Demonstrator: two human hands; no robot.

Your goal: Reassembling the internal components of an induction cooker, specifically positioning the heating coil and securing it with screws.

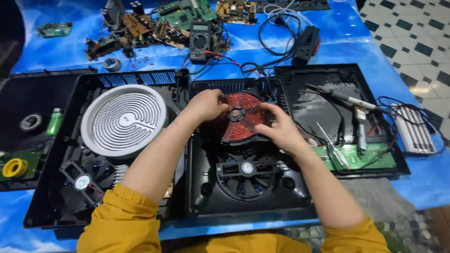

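An opened black cooker housing [201, 187] lies in front of me on a blue-covered table. In its middle sits a round copper-red induction coil [241, 129]. My left hand [206, 105] rests on the coil's upper left edge, fingers curled at its centre hub. My right hand [276, 126] grips the coil's right side, fingers reaching to the hub. Below the coil a black cooling fan [247, 174] sits in the housing. To the left is a white round radiant heater plate [123, 120].
A second small fan [82, 182] sits at the lower left. A green lighter [55, 121], tape rolls [30, 122] and a yellow spool [14, 167] lie left. Circuit boards [185, 11] and a multimeter [200, 40] are at the back. A soldering iron [349, 99] and green board [361, 157] lie right.
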